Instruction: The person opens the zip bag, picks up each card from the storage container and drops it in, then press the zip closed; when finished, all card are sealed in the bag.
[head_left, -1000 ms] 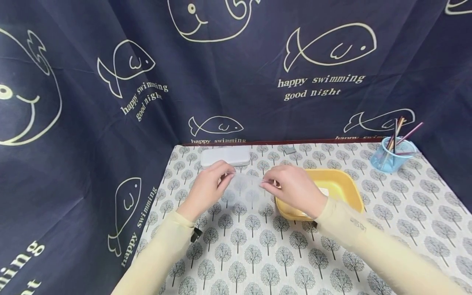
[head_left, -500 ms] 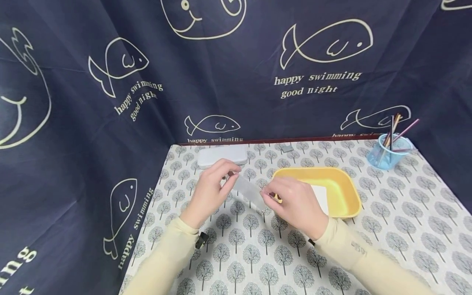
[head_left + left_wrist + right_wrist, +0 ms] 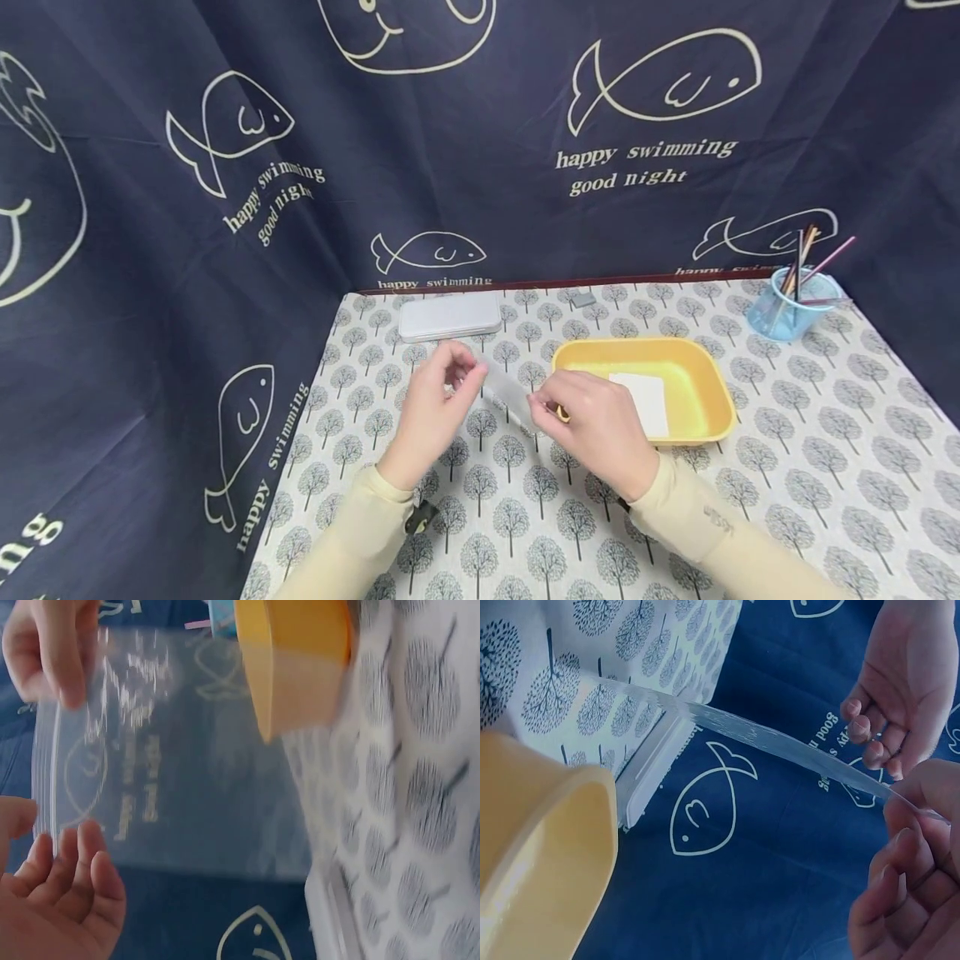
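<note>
The right hand (image 3: 594, 423), back upward, pinches the clear bag (image 3: 506, 388) between thumb and forefinger, as half a second ago; the bag hangs between the hands, above the table. The left hand (image 3: 433, 398) has eased from its earlier pinch beside the bag's other end, fingers loosely curled, a gap at the thumb. Beyond, more of the paper (image 3: 648, 405) shows in the tray (image 3: 712, 367).

Clear bag (image 3: 210, 780) — one corner behind right grip (image 3: 49, 649)
</note>
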A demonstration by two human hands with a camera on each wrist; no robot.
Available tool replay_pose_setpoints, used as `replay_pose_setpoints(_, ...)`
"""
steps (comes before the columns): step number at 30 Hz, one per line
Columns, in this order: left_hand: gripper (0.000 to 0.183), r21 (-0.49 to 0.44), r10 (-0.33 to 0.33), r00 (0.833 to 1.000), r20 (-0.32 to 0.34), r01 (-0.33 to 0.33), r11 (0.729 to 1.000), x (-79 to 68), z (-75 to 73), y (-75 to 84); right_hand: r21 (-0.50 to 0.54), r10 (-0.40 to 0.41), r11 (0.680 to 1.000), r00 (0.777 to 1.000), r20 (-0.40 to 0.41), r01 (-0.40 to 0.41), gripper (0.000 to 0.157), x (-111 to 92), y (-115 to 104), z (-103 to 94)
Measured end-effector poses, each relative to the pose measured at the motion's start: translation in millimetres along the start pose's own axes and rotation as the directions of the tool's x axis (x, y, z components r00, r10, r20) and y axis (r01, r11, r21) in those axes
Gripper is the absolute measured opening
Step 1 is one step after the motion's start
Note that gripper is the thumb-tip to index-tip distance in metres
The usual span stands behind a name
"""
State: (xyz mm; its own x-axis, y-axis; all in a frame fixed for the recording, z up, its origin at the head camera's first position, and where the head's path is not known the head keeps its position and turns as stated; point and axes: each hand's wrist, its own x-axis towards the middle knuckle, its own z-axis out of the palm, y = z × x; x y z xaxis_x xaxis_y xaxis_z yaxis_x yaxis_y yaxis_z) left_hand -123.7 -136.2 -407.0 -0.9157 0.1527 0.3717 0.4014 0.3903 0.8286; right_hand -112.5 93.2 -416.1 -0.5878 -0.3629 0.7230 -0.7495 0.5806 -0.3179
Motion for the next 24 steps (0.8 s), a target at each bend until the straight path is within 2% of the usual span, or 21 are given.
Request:
replay_pose_setpoints(4,0.017,-0.118,-0.072,0.994,0.084,0.081,0.99,-5.2,11.4,0.5,0.006,-0.005,1.0,1.0,-0.002,0.005,0.013,-1.1,-1.7,3.3)
replay_pose_setpoints(7,0.023,-0.145,-0.1,0.991,0.094,0.113,0.983,-7.1,16.9,-0.6,0.003,0.001,1.0,1.0,0.002,-0.001,0.014,-2.0,-2.8,5.0)
replay_pose_setpoints(19,0.02,-0.179,-0.089,0.992,0.095,0.105,0.978,-7.9,23.7,-6.0,0.046,0.043,0.998,0.999,0.001,-0.043,0.012,-3.9,-4.8,5.6)
replay_pose_setpoints(24,0.019,-0.201,-0.093,0.99,0.102,0.112,0.973,-8.9,25.1,-6.4,0.04,0.036,0.999,0.999,0.001,-0.036,0.013,-5.4,-3.5,7.4)
